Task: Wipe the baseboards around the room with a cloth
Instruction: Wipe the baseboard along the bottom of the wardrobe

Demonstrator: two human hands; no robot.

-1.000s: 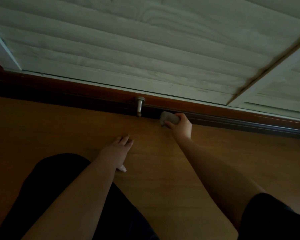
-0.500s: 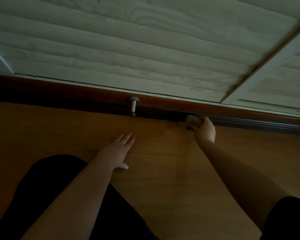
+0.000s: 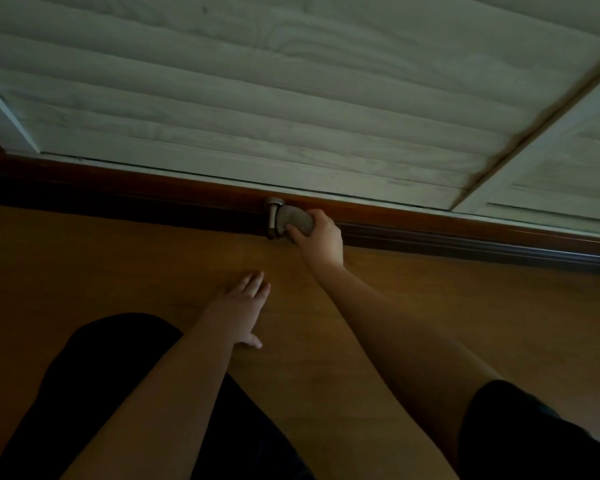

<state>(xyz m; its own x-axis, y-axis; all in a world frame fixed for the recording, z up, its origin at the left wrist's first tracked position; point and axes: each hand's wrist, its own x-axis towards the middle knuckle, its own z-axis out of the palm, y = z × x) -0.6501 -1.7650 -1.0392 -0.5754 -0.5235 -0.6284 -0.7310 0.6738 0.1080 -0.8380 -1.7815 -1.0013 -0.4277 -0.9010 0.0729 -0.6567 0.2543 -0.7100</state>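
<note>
A dark reddish-brown baseboard (image 3: 465, 233) runs across the view where the wooden floor meets the pale panelled wall. My right hand (image 3: 317, 237) grips a small grey cloth (image 3: 297, 220) and presses it against the baseboard, right beside a metal doorstop (image 3: 274, 216). The cloth touches or overlaps the doorstop's right side. My left hand (image 3: 241, 308) lies flat on the floor with its fingers spread, holding nothing.
The wooden floor (image 3: 465, 323) stretches to both sides. The pale wood-grain wall panel (image 3: 257, 98) rises above the baseboard, with a white frame strip (image 3: 534, 133) at the right. My knees in dark clothing fill the lower corners.
My right hand with the cloth slid right along the baseboard, then came back left and now sits against the doorstop. My left hand stayed planted on the floor.
</note>
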